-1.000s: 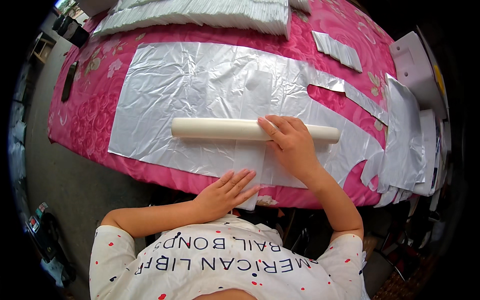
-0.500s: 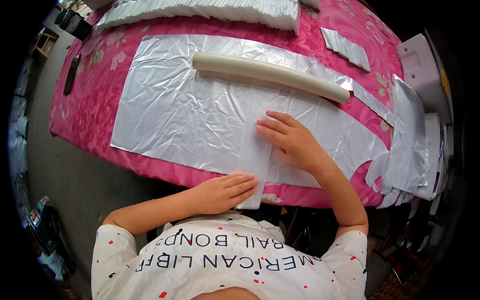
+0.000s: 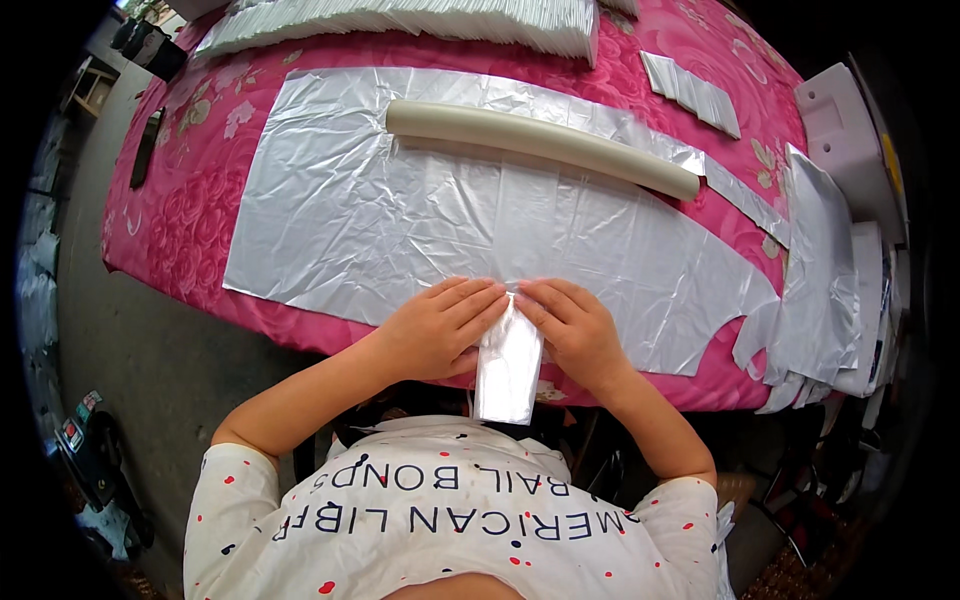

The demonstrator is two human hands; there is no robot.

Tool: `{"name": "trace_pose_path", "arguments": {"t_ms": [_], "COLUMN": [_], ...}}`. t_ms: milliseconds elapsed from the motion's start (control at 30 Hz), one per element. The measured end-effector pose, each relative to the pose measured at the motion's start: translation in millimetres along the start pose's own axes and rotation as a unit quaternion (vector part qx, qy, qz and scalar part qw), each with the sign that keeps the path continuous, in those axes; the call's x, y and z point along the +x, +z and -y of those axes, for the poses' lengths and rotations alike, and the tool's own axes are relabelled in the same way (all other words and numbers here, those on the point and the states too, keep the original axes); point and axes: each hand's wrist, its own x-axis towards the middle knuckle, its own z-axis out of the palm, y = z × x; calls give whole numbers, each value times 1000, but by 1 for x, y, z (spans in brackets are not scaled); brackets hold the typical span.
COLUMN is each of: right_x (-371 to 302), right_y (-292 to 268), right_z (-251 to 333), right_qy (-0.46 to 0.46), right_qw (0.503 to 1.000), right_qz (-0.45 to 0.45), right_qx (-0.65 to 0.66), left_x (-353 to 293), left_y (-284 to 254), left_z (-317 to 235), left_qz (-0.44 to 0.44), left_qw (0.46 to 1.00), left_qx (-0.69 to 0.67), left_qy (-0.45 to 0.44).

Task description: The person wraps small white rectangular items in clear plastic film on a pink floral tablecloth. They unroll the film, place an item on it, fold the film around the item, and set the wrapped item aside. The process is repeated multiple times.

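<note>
A narrow, folded piece of silvery plastic film (image 3: 508, 370) lies at the table's near edge, its lower end jutting past the edge toward my shirt. Both hands meet at its far end. My left hand (image 3: 440, 325) has its fingers together on the far left corner. From the other side, my right hand (image 3: 572, 330) presses thumb and fingers on the far right corner. Under them spreads a large, wrinkled silvery plastic sheet (image 3: 330, 210). Across that sheet's far part rests a long cream-coloured tube (image 3: 540, 145), beyond my fingers.
A pink flowered cloth (image 3: 185, 240) covers the table. Along the back stands a long row of folded white pieces (image 3: 430, 22), with a smaller row (image 3: 690, 95) at back right. Loose silvery sheets (image 3: 820, 270) and a white foam box (image 3: 850, 140) are at the right. A dark, narrow object (image 3: 147, 150) lies far left.
The long film strip has been folded over toward me and is now about half as long. My left hand moved away from me, and my right hand came nearer, meeting at its far end.
</note>
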Motion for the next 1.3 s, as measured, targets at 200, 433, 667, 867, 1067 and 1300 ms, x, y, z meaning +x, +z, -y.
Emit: {"name": "trace_pose_path", "arguments": {"t_ms": [200,433,667,867,1067,1300], "right_x": [6,39,53,45,32,33], "right_y": [-9,-20,-22,-18,-12,-14], "right_z": [-9,-24,-28,-17,-7,-42], "right_qy": [62,405,453,416,274,-7], "right_qw": [995,864,830,882,961,997], "right_qz": [11,108,142,103,-14,64], "right_qx": [74,281,291,193,-6,-33], "left_x": [12,27,23,18,17,21], "left_y": [-2,-14,-2,21,24,16], "left_z": [0,-1,-13,-26,-27,-23], "left_qz": [-53,-84,-26,66,62,14], "left_qw": [997,911,995,988,986,992], "left_qx": [-44,-304,-24,41,50,44], "left_qy": [-29,-267,-91,-133,-145,-119]}}
